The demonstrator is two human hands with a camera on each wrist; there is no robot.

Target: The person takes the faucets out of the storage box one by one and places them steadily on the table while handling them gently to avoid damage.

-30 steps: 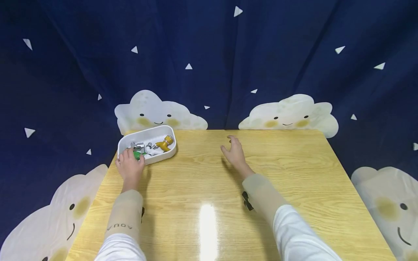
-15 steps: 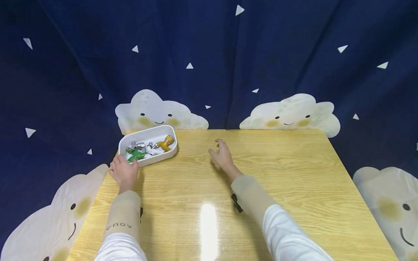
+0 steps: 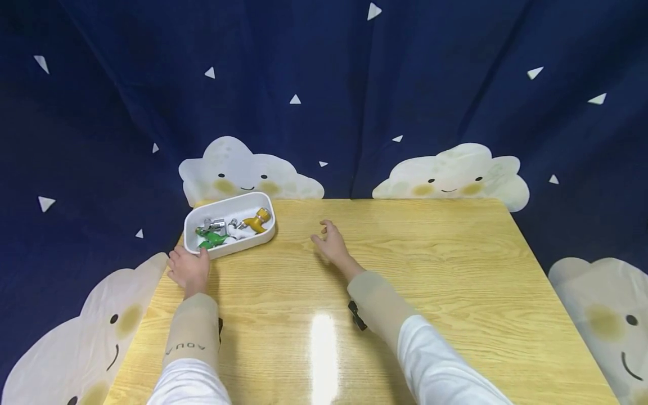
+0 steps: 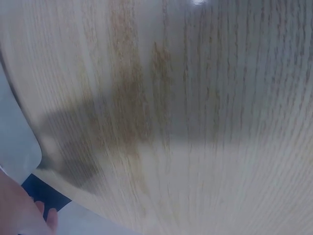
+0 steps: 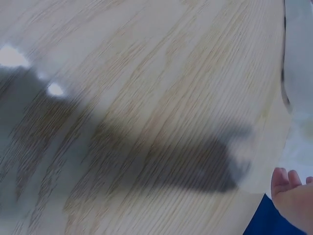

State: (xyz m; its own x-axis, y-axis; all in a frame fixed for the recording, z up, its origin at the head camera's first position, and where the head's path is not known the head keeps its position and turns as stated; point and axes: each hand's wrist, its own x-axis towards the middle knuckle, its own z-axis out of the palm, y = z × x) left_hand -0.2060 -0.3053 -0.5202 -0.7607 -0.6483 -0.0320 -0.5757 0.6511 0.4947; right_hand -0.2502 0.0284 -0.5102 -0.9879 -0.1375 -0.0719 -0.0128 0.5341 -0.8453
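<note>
A white plastic bin [image 3: 246, 244] stands at the table's far left. In it lie a yellow branched piece [image 3: 255, 223] with a metal fitting, a green piece [image 3: 213, 239], a chrome fitting [image 3: 215, 224] and a white piece [image 3: 238, 231]. My left hand [image 3: 189, 269] is at the bin's near left corner, thumb by the front rim and fingers outside the left end. The left wrist view catches part of that hand [image 4: 17, 208] beside the bin. Right of the bin, my right hand [image 3: 332, 246] hovers above the table, fingers loosely bent, holding nothing.
The wooden table [image 3: 430, 270] ends just behind the bin and just left of my left hand. A dark blue curtain [image 3: 324, 67] with white clouds hangs along the back and sides. Glare shows on the near tabletop.
My left hand has drawn back out of the bin to its near left corner, uncovering the green piece. My right hand has moved left toward the bin. The bin has stayed in place.
</note>
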